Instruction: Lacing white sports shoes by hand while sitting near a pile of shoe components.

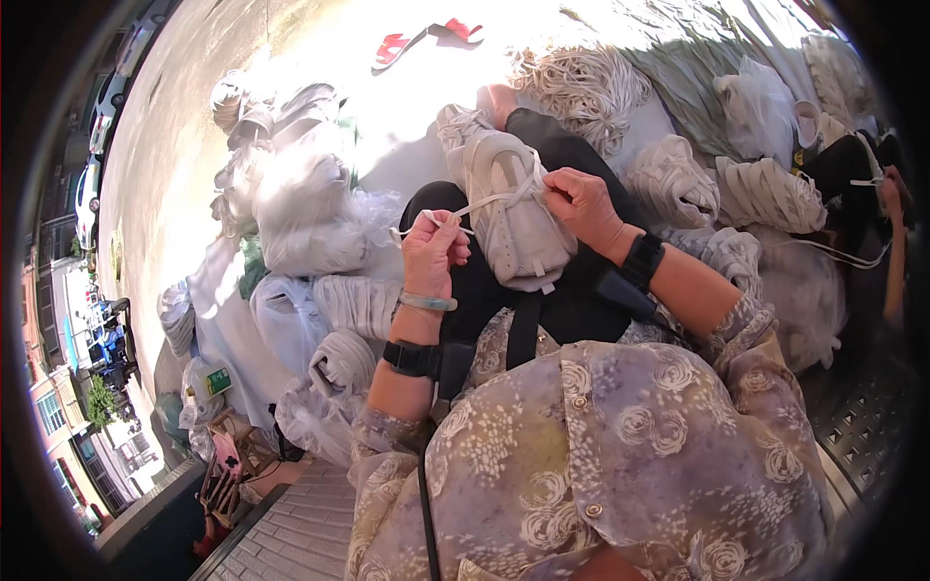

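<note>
A pale beige sneaker [528, 242] rests across my lap, its heel toward me. Across its opening runs a white shoelace [499, 198]. My left hand [433, 254], to the left of the shoe, is closed on one stretch of this lace, and a loose end sticks out past the fingers. At the shoe's right side my right hand [584, 206] pinches the lace close to the upper. Between the hands the lace is drawn fairly straight. Another pale shoe [463, 124] lies just beyond the first one.
A heap of white laces [586, 92] lies beyond my knees. Bundled pale shoes [673, 179] and plastic-wrapped bundles [315, 218] surround me on both sides. Red-and-black sandals [426, 44] lie on the ground ahead. At the far right, another person's hand [891, 194] is near a lace.
</note>
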Tool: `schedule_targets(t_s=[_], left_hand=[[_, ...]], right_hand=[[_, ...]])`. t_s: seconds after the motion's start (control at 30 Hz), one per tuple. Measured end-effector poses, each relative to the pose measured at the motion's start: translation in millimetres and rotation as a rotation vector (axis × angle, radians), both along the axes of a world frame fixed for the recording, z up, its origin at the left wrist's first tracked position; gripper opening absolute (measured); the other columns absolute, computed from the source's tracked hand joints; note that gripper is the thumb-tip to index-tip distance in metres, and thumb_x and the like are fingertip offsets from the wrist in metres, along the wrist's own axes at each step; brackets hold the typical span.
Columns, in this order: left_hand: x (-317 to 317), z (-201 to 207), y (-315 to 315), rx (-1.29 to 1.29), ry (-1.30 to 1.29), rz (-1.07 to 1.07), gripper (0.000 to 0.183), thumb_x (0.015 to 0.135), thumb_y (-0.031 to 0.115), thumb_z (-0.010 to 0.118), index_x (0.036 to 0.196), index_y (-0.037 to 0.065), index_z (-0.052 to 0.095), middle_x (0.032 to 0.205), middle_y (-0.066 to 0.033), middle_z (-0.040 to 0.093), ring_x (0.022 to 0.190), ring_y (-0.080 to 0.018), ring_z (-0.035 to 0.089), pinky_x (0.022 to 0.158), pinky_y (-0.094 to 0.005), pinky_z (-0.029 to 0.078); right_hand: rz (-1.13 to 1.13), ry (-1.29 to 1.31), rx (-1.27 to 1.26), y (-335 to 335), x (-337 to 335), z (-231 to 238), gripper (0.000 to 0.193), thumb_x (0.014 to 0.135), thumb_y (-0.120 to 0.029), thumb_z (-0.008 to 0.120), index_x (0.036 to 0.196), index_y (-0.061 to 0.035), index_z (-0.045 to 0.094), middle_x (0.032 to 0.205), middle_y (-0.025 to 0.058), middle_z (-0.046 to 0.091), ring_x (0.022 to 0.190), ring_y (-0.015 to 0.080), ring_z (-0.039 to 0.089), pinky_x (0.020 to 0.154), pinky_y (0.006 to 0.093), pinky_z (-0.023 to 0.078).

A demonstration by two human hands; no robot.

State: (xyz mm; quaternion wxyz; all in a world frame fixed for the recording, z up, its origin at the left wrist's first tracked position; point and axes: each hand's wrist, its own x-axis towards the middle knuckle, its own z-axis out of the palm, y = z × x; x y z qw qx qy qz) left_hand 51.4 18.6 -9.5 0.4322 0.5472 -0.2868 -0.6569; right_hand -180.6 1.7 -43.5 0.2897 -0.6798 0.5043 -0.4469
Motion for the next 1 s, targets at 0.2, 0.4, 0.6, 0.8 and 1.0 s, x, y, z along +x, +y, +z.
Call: schedule_targets(t_s=[0.2,0.4,0.6,0.8,1.0], left_hand=[[-29,-14,-12,-0.224,-0.18,-0.067,0.003,0.083,0.007,0.056,0.085,0.006,0.054,0.062,0.0013,0.055,0.05,-0.0032,0.049,0.045,-0.016,0.038],[-36,-45,-18,-0.541,-0.556,-0.073,0.004,0.084,0.005,0.057,0.087,0.004,0.054,0.063,0.0031,0.052,0.053,-0.0023,0.047,0.049,-0.0163,0.039],[-39,-48,-17,-0.538,-0.606,-0.064,0.006,0.084,0.006,0.056,0.089,0.003,0.055,0.063,0.004,0.052,0.055,-0.0014,0.045,0.051,-0.0168,0.038],[-46,-35,-12,-0.639,-0.8,-0.07,0.01,0.083,0.009,0.057,0.091,0.002,0.058,0.063,0.0025,0.05,0.058,-0.0035,0.044,0.054,-0.0193,0.039],[-49,-34,-6,-0.653,-0.782,0.01,0.01,0.08,0.007,0.056,0.088,0.003,0.057,0.06,-0.0087,0.054,0.054,-0.0171,0.056,0.054,-0.028,0.044]], right_hand=[[0.08,0.015,0.196,-6,-6,-5,0.012,0.074,-0.005,0.059,0.086,-0.0016,0.057,0.068,0.009,0.057,0.06,0.0231,0.057,0.058,0.0295,0.045],[0.057,-0.304,0.465,3,-23,-20,0.023,0.08,-0.008,0.062,0.099,-0.0016,0.051,0.068,-0.0013,0.052,0.062,0.0042,0.046,0.058,0.0207,0.042],[0.086,-0.33,0.497,8,-28,-27,0.02,0.08,-0.005,0.06,0.097,-0.0009,0.05,0.069,-0.0022,0.05,0.063,0.004,0.046,0.058,0.0201,0.042],[0.095,-0.454,0.533,9,-29,-29,0.016,0.081,-0.003,0.058,0.096,-0.0013,0.051,0.069,-0.0021,0.05,0.063,0.0041,0.047,0.058,0.0199,0.042],[0.089,-0.504,0.565,10,-31,-23,0.015,0.082,-0.002,0.057,0.095,-0.0014,0.051,0.072,-0.0008,0.053,0.064,0.0052,0.05,0.059,0.0205,0.044]])
